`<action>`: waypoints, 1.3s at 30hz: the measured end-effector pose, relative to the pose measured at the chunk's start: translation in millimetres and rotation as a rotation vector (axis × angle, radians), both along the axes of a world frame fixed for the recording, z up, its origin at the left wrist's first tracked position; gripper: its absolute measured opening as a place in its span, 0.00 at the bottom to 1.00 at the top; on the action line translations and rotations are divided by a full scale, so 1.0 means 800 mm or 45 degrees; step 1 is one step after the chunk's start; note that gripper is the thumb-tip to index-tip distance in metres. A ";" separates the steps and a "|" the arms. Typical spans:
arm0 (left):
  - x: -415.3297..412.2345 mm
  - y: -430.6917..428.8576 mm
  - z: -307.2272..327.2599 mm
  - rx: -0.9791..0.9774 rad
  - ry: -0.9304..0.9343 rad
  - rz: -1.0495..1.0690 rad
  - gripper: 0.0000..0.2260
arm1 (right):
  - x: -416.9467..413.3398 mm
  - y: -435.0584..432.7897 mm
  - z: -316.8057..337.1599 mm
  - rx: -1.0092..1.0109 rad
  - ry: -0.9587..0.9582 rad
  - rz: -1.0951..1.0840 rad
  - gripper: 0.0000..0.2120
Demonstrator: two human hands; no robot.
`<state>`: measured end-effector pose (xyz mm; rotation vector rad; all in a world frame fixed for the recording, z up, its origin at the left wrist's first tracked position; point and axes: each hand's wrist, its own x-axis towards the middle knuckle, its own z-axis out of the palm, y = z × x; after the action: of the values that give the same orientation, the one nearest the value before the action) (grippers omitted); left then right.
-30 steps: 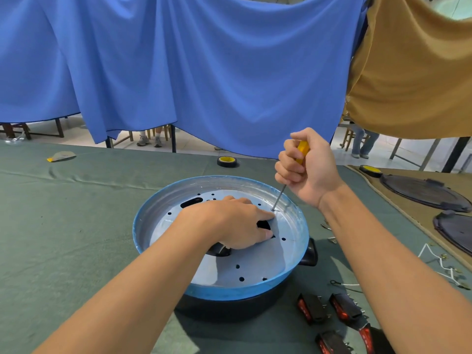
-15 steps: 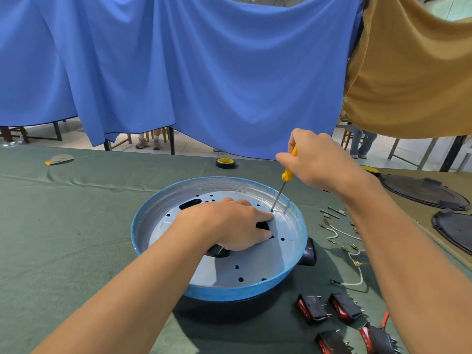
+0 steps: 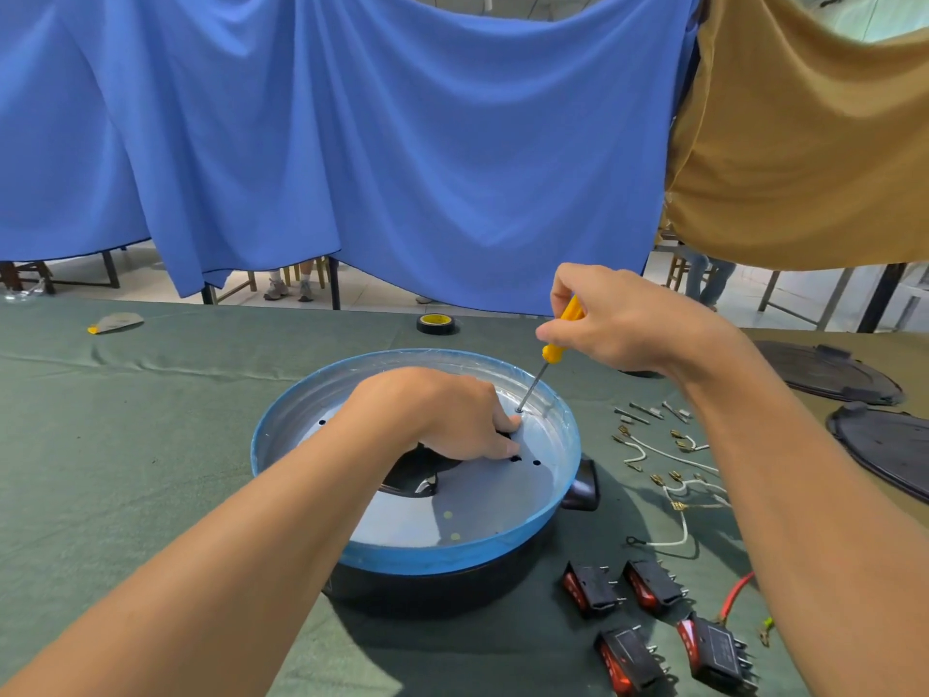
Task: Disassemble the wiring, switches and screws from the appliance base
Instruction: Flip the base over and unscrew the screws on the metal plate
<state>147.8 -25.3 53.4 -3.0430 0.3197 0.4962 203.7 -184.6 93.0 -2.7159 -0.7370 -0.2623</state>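
At the bottom right of the frame, four black and red switches lay loose on the green table. Just above them lay white wires. The appliance base, a round pot with a blue rim, sat in the middle of the frame. The left hand rested on its silver plate with bent fingers. I could not tell if they hooked into the dark hole or only pressed down. Just beside those fingertips, the tip of the screwdriver stood on a screw near the far rim. The right hand gripped the yellow handle, fingers curled round it.

I think the step was turning that screw out. To do it well, the tip should sit deep in the screw. The tool should stand straighter, and the left hand should push down so the pot cannot spin. A slip could poke the nearby fingers. Farther back lay a tape roll.
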 end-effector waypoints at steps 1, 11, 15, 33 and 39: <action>0.000 0.000 0.000 -0.004 0.007 0.004 0.21 | -0.001 -0.001 0.001 -0.014 0.001 0.002 0.11; -0.004 0.000 0.001 -0.039 0.025 0.039 0.21 | 0.020 0.022 -0.027 0.126 -0.290 -0.214 0.14; -0.005 0.001 0.002 -0.040 0.028 0.037 0.21 | 0.029 0.020 -0.026 0.251 -0.150 -0.096 0.06; -0.004 -0.002 0.005 -0.085 0.042 0.078 0.20 | 0.033 0.047 -0.040 0.350 -0.299 -0.066 0.15; -0.002 0.000 0.005 -0.089 0.037 0.077 0.20 | 0.027 0.030 -0.022 0.227 -0.047 0.027 0.13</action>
<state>146.0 -25.7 57.4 -3.1241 0.2515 0.5448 225.5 -160.5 75.7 -2.5405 -0.7160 -0.3567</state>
